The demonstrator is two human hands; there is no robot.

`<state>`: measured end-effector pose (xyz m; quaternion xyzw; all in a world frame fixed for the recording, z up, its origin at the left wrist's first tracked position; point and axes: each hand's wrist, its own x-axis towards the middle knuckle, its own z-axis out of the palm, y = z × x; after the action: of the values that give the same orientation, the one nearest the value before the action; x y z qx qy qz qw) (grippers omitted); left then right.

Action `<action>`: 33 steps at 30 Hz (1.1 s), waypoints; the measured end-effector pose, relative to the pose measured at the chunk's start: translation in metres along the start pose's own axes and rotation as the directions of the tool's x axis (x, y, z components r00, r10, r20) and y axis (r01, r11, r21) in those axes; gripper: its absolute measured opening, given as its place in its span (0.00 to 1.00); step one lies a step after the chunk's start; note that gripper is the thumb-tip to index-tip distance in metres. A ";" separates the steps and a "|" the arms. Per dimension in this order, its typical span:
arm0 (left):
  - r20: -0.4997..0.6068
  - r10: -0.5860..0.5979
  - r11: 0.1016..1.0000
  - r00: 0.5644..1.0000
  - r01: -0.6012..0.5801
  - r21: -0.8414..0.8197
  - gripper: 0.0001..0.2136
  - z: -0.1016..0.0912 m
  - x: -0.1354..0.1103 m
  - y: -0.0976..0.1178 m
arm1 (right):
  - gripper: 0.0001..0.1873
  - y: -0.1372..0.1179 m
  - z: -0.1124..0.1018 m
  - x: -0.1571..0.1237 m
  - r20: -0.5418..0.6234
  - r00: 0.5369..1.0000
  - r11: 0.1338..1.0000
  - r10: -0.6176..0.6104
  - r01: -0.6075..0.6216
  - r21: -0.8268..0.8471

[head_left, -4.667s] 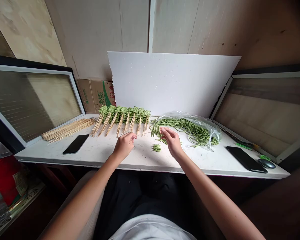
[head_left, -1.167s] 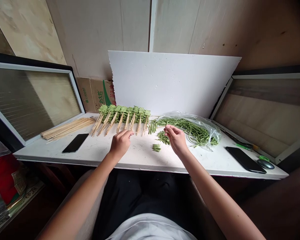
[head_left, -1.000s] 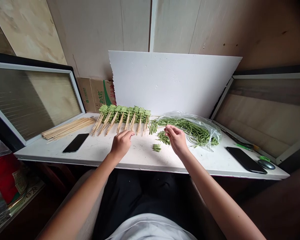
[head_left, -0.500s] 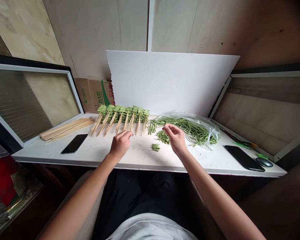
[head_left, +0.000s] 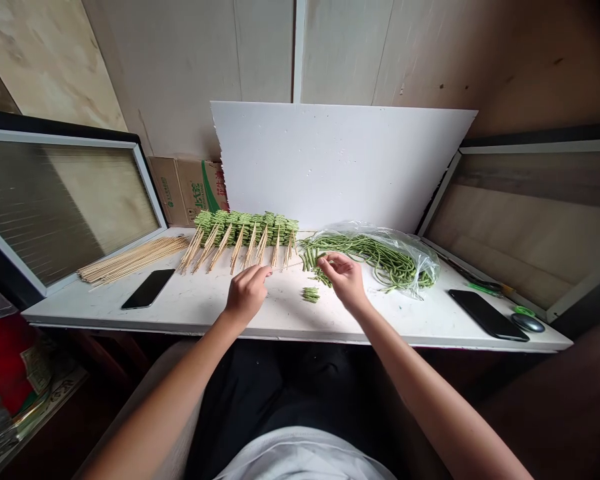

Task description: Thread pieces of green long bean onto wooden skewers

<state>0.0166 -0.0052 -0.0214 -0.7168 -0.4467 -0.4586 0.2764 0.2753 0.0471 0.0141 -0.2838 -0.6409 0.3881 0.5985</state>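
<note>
Green bean pieces (head_left: 314,261) sit clamped in the right hand's (head_left: 343,280) grip beside the skewered row (head_left: 245,228); the left hand's (head_left: 247,297) grip is unclear.

The white desk (head_left: 80,315) carries a loose pile of bamboo skewers (head_left: 133,260) and a black smartphone (head_left: 149,289) at left, a row of skewered green beans (head_left: 240,230) along the far side, a small bunch of cut beans (head_left: 311,295) mid-desk, a clear plastic bag of long beans (head_left: 380,260), and (nearer the right end) a second black smartphone (head_left: 488,315).
</note>
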 end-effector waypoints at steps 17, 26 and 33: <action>0.054 -0.125 0.984 0.991 0.131 -0.118 0.20 0.000 0.000 -0.011 | 0.18 0.013 0.008 -0.002 0.049 0.988 0.984 0.147 -0.151 0.095; 0.072 -0.197 0.974 0.978 0.204 -0.102 0.17 0.011 -0.008 -0.027 | 0.22 0.017 -0.025 0.021 -0.064 0.986 0.985 0.156 -0.150 0.091; 0.119 -0.235 0.966 0.965 0.246 -0.085 0.16 0.019 -0.017 -0.040 | 0.26 0.054 -0.087 0.040 -0.226 0.951 0.939 0.210 -0.261 -0.225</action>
<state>-0.0145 0.0217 -0.0459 -0.6937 -0.5215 -0.4709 0.1583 0.3504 0.1232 -0.0109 -0.4699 -0.5833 0.3421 0.5674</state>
